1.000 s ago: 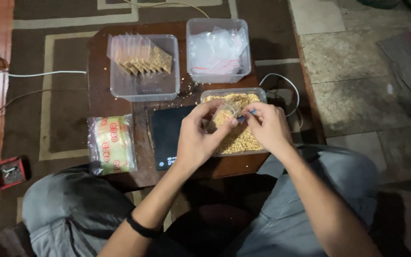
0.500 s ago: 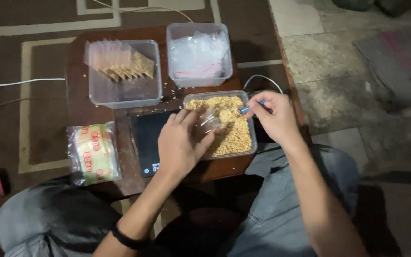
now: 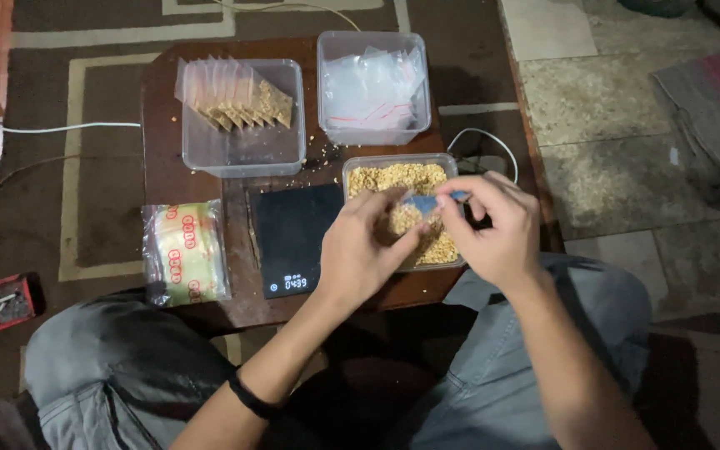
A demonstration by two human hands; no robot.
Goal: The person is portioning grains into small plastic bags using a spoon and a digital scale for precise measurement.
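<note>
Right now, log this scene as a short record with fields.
left hand: holds a small clear bag over the tub of grain
right hand: pinches a blue scoop at the bag's mouth
scale: black, display lit, beside the tub
far left tub: row of filled bags leaning inside
far right tub: empty clear bags
roll of packets: at the table's left edge
table: low, dark wood

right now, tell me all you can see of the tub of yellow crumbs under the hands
The tub of crumbs is a clear, rectangular plastic container, lidless, sitting flat at the low wooden table's right front. It holds loose yellow-brown crumbs. The left hand and right hand cover its near half. A black scale lies beside it.
</note>
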